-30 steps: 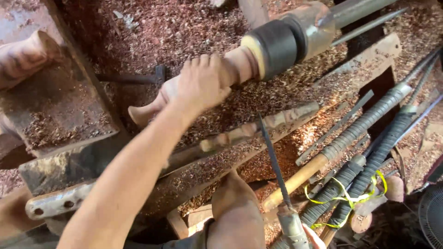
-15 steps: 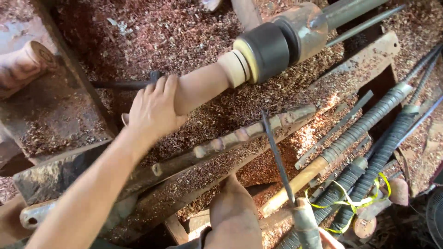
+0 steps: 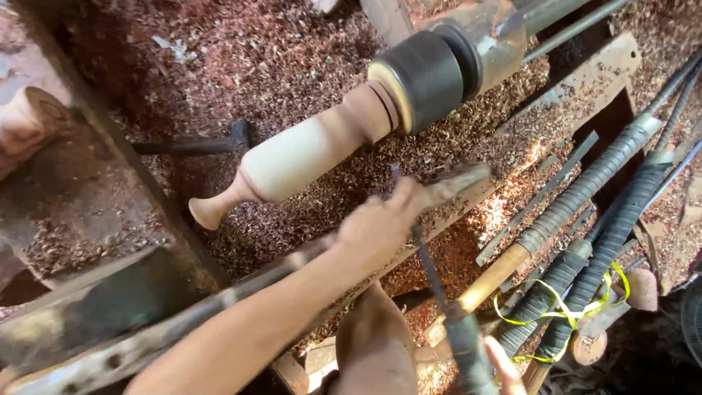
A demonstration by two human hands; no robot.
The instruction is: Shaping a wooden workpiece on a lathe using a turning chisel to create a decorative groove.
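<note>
Left hand [image 3: 380, 227] moved off smooth turned spindle [image 3: 307, 153], grip closed on steel chisel [image 3: 431, 271], right hand [image 3: 504, 366] gripping its handle

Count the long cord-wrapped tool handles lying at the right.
3: the upper handle has a bare wooden end; the middle handle is dark; the lower handle is shorter. More may hide beneath.

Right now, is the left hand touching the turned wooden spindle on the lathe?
No, the left hand is down on the tool rest bar, apart from the wooden spindle above it.

Woodturning workshop: lathe [image 3: 439, 73], shavings [image 3: 256, 58]
</note>
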